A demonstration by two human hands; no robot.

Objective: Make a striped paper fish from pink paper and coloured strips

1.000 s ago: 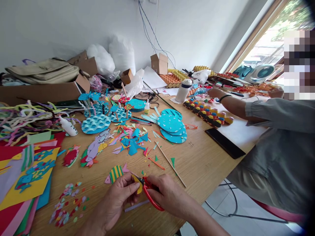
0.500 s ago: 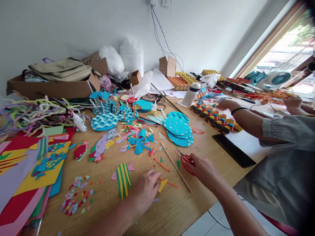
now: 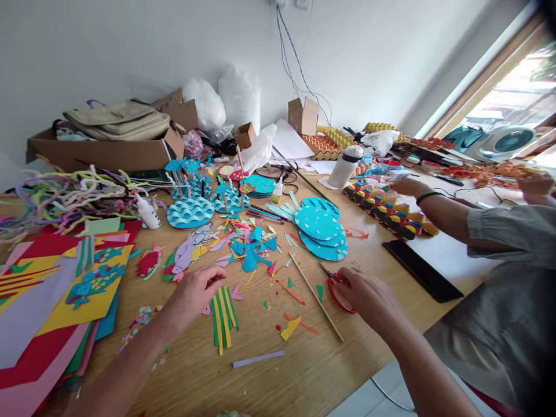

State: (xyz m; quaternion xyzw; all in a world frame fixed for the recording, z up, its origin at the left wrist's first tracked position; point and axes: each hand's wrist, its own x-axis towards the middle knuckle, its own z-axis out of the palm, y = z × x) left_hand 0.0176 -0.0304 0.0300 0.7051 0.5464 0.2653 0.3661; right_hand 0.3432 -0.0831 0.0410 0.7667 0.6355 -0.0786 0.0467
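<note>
Inscriptions, brands, numbers, signs: no legible text

Item 1: white bottle (image 3: 148, 212), tilted, near the wave-topped blue disc (image 3: 190, 214); dark print low on the body, too small to read

Item 2: small bottle (image 3: 277, 193), upright, behind the stacked blue discs (image 3: 318, 223); yellow label, any lettering too small to read

Item 3: wooden table (image 3: 260, 391); faint dark marks on the bare top, just beside the stacked blue discs; cannot tell whether letters or figures
</note>
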